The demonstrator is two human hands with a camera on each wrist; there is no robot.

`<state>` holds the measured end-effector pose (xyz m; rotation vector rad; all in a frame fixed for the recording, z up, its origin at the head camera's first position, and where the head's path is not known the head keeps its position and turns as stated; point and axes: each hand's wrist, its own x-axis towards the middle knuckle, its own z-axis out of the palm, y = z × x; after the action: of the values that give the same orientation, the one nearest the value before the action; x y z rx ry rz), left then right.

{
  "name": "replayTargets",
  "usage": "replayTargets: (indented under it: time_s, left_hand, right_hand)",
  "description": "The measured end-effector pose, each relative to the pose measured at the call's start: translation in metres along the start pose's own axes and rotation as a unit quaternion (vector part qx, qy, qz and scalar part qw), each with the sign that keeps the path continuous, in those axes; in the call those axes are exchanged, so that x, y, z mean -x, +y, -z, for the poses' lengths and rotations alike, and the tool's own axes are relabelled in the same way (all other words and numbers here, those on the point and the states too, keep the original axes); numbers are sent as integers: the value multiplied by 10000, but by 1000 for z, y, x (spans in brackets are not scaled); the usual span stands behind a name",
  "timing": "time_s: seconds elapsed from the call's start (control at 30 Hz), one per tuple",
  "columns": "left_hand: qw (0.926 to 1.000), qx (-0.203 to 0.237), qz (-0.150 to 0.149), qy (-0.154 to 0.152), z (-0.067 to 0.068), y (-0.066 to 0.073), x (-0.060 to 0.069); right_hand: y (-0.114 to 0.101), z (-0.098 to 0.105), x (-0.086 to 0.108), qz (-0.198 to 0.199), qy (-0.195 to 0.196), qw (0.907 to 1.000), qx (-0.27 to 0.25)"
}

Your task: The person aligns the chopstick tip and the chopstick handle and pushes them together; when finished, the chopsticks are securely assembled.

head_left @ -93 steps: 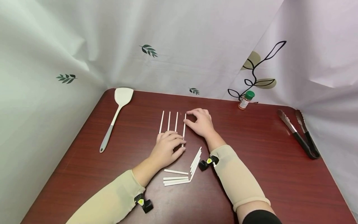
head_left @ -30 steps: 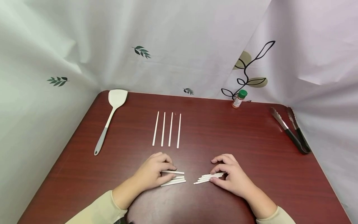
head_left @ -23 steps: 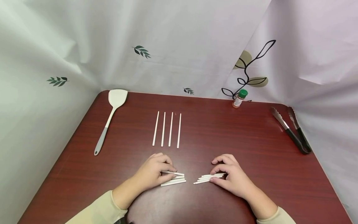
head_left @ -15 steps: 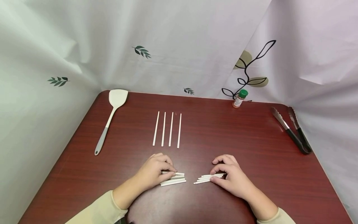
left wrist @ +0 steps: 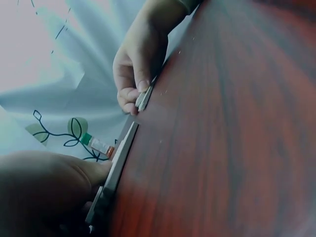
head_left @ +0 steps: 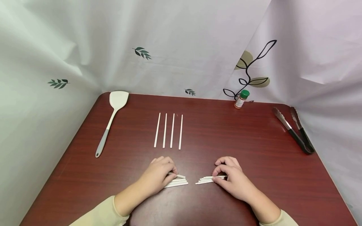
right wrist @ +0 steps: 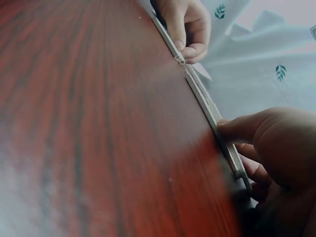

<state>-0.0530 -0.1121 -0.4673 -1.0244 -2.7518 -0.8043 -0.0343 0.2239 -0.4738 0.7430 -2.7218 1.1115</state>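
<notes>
Several white sticks lie near the table's front. In the head view my left hand (head_left: 159,175) pinches one short-looking white stick (head_left: 181,176) between thumb and index finger, above a few others (head_left: 176,184) lying side by side. My right hand (head_left: 236,179) has its thumb and bent fingers around a small bundle of white sticks (head_left: 205,180), whose left ends stick out towards the left group. The left wrist view shows the near sticks (left wrist: 122,150) beside the left thumb. In the right wrist view the bundle (right wrist: 205,100) runs under the right thumb.
Farther back, several white sticks (head_left: 165,130) stand apart in a near-parallel row. A white spatula (head_left: 118,99) with a grey handle lies at the left. A green-capped jar (head_left: 240,99) stands at the back right, and metal tongs (head_left: 294,131) with black handles lie at the right edge.
Both hands have come from the row of sticks down to the front groups. The right group has turned from upright to nearly level. The left fingers have drawn together on a stick.
</notes>
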Motion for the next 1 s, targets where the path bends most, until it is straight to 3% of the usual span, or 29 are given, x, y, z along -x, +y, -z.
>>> replayTargets:
  time_s: [0.3, 0.5, 0.6, 0.8, 1.0]
  left_hand:
    - [10000, -35, 13, 34, -3, 3, 1]
    - [9996, 182, 17, 211, -4, 0, 0]
    - [9994, 166, -30, 298, -5, -2, 0]
    - [9984, 209, -165, 489, -8, -6, -1]
    - [9950, 534, -395, 739, -14, -7, -2]
  right_hand:
    - [0, -3, -1, -4, 6, 9999, 164]
    - [8, -5, -4, 469, 262, 9983, 205]
    - [10, -4, -7, 607, 412, 9971, 202]
    - [12, -5, -9, 505, 679, 9961, 255]
    - [12, -6, -9, 567, 573, 9962, 332]
